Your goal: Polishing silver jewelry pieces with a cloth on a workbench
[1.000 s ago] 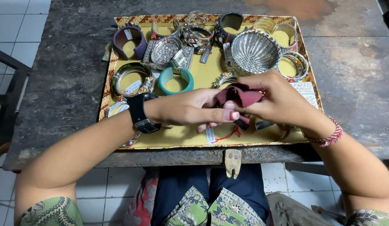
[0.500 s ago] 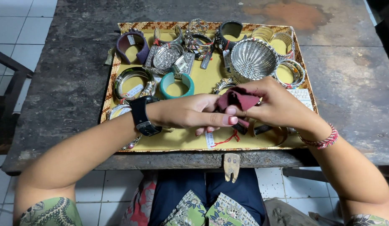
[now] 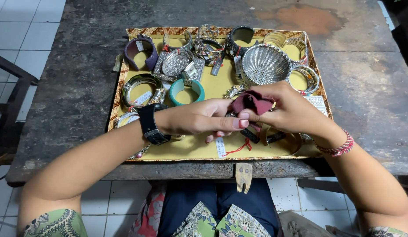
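Maroon cloth (image 3: 252, 102) sat bunched between my two hands above the near half of the tray (image 3: 191, 149), roughly at the centre of my view. My right hand (image 3: 296, 112) was closed around it from the three o'clock side, fingers curled over the top of the wad. My left hand (image 3: 199, 119) came in from nine o'clock, thumb and fingertips pinched onto the cloth's lower left edge, so both hands were gripping the same piece. Something dark lay under the cloth between the fingers, but I could not tell what it was. The wad had no clear long axis; it ran slightly left to right between the two grips, and neither hand was nearer than the other, since both were touching it.

Below the hands, a paper tag on a red string (image 3: 232, 149) lay on the tray's yellow lining. At twelve o'clock from the cloth stood a silver woven bowl (image 3: 265, 65), just beyond my right knuckles. At ten o'clock lay a teal cuff bangle (image 3: 186, 91), with a wide silver bangle (image 3: 141, 89) further left. A purple cuff (image 3: 141, 52) sat at the tray's far left corner. The tray rested on a dark worn table (image 3: 72, 87).
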